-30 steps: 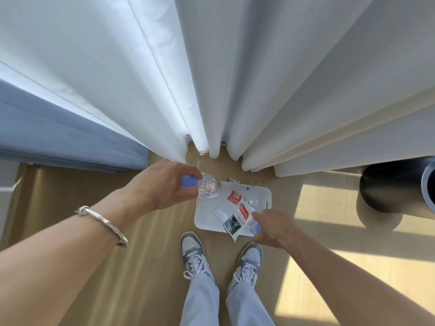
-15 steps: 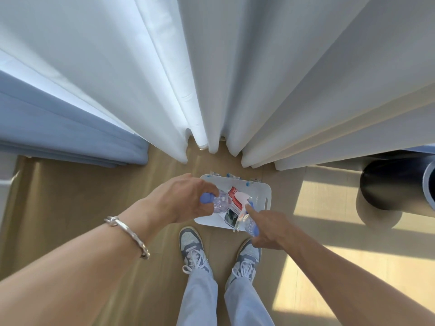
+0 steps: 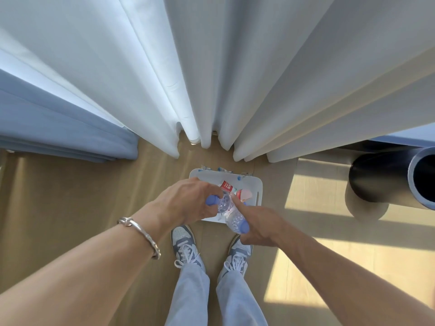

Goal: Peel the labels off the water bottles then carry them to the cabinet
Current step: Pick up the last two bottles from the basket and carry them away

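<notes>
While you stand over the white tray [image 3: 257,184] on the wooden floor [image 3: 70,208], just above the middle of the frame, your left hand [image 3: 186,203] grips a clear bottle [image 3: 222,203] just below its blue cap, fingers curled round the neck. Your right hand [image 3: 259,225] is clamped on a second bottle [image 3: 233,218] close to its own blue cap, with the forefinger stretched out straight along its side. The two bottles meet above the tray's near edge, and the parts you can see are bare clear plastic. Red and white labels [image 3: 227,185] lie loose inside the tray, beyond your fingers. A silver bracelet [image 3: 141,231] sits on your left wrist, and your sneakers [image 3: 186,241] stand just below the tray. White curtains [image 3: 211,67] fill the upper frame, a blue curtain [image 3: 58,128] hangs at the left, and a black cylinder [image 3: 388,182] lies at the right edge.
</notes>
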Demonstrator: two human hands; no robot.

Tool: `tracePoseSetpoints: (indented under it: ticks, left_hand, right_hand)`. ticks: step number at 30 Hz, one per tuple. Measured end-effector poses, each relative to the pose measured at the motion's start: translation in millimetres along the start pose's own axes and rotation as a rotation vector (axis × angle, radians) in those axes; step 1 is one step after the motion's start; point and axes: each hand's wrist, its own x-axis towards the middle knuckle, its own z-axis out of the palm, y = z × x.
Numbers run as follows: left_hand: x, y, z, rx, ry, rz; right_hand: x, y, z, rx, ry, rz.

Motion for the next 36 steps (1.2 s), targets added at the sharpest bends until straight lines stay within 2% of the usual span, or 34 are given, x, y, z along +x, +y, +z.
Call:
tracePoseSetpoints:
  ticks: [8, 11, 16, 23, 27, 32, 36]
  left_hand:
    - [-7.0, -4.9, 4.0, 0.044, 0.029, 0.034]
    - [-11.1, -6.0, 3.4, 0.118, -0.010, 0.099]
    - [-18.9, -7.2, -3.4, 0.217, -0.056, 0.194]
    - [-25.1, -18.0, -15.3, 0.192, 0.064, 0.244]
    - [-27.4, -30.0, -24.1, 0.073, 0.124, 0.169]
    - [-27.9, -36.5, -22.3, 0.032, 0.216, 0.076]
    - [-32.0, -41.3, -17.2, -0.017, 0.203, 0.069]
  right_hand:
    - [-2.5, -0.4, 9.7, -0.060, -0.020, 0.023]
    - [-2.0, -0.2, 10.7, 0.012, 0.015, 0.064]
    - [8.5, 9.7, 11.5, 0.028, -0.047, 0.153]
    - [19.4, -0.1, 23.8, -0.130, -0.087, 0.095]
    - [16.3, -2.6, 31.0, -0.157, -0.113, 0.134]
    - [15.0, -6.5, 33.2, -0.134, -0.083, 0.169]
    - [17.2, -8.7, 25.2, -0.005, -0.029, 0.200]
